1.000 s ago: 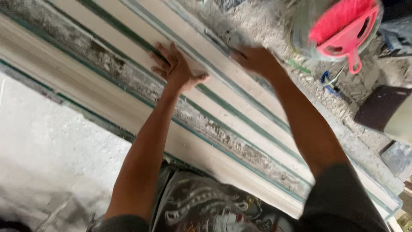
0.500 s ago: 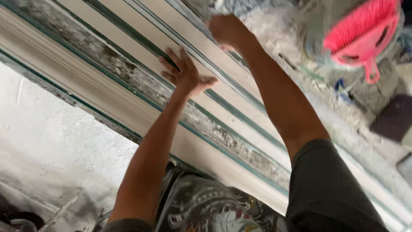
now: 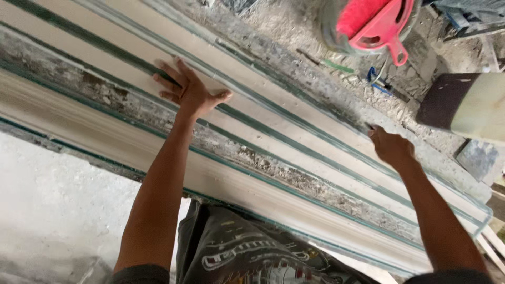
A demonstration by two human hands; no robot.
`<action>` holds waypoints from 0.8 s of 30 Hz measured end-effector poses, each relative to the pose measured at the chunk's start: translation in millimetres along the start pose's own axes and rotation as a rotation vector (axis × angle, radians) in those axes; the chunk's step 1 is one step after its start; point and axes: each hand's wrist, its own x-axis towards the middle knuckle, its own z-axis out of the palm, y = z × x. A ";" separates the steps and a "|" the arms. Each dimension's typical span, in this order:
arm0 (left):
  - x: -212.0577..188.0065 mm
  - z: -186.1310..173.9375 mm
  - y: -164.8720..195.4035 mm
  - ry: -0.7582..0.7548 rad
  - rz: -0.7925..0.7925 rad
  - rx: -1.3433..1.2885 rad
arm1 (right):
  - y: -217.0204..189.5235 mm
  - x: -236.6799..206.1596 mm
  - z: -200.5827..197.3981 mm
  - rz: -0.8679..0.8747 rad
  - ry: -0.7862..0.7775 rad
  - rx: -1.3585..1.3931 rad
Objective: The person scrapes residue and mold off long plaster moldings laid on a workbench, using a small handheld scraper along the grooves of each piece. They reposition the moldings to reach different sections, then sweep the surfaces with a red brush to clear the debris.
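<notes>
Several long pale stone strips point(image 3: 294, 123) with green edges lie side by side, running diagonally from upper left to lower right. My left hand point(image 3: 190, 90) rests flat on one of the middle strips, fingers spread, holding nothing. My right hand point(image 3: 392, 147) is farther right at the outer strip point(image 3: 315, 105), with its fingers curled over that strip's far edge. A rough, mortar-stained band point(image 3: 252, 158) runs between the strips nearer to me. My knees in dark printed trousers point(image 3: 247, 247) are below.
A pink brush and dustpan point(image 3: 373, 21) sit in a grey bucket at the top right. A dark and cream block point(image 3: 463, 105) lies at the right. Small blue-handled tools point(image 3: 380, 80) lie on the rubble. Grey concrete floor point(image 3: 52, 210) is at the lower left.
My right hand has come back from the far upper part of the strips to the right, onto the outer strip's edge. My left hand stays flat on the same strip.
</notes>
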 end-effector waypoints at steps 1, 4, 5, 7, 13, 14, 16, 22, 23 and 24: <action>1.8 0.9 -0.8 0.000 -0.015 0.003 | -0.9 -3.0 1.1 -0.024 0.022 0.029; 3.2 6.8 -5.6 -0.018 -0.048 0.018 | -44.9 -0.2 -10.6 -0.160 0.151 0.139; 4.1 8.1 -7.3 -0.003 -0.035 0.018 | -68.6 5.0 -21.2 -0.218 0.215 0.176; 3.3 12.0 -10.4 0.053 0.021 0.019 | -123.4 18.0 -48.6 -0.250 0.159 0.140; 8.3 15.0 -11.1 0.045 -0.038 0.062 | -325.3 85.5 -145.8 -0.433 0.131 -0.033; 9.9 15.4 -9.8 0.036 -0.048 0.073 | -355.8 96.0 -158.6 -0.522 0.302 -0.026; 13.5 15.0 -8.7 0.046 -0.063 0.087 | -407.7 116.6 -185.2 -0.662 0.499 -0.017; 10.4 13.1 -10.4 0.142 0.045 0.080 | -402.9 95.2 -196.2 -0.570 0.264 -0.042; 8.7 11.8 -10.3 0.111 0.027 0.046 | -378.1 82.5 -190.0 -0.554 0.268 -0.053; 7.1 10.6 -9.4 0.069 0.005 0.014 | -352.9 69.3 -181.5 -0.535 0.262 -0.061</action>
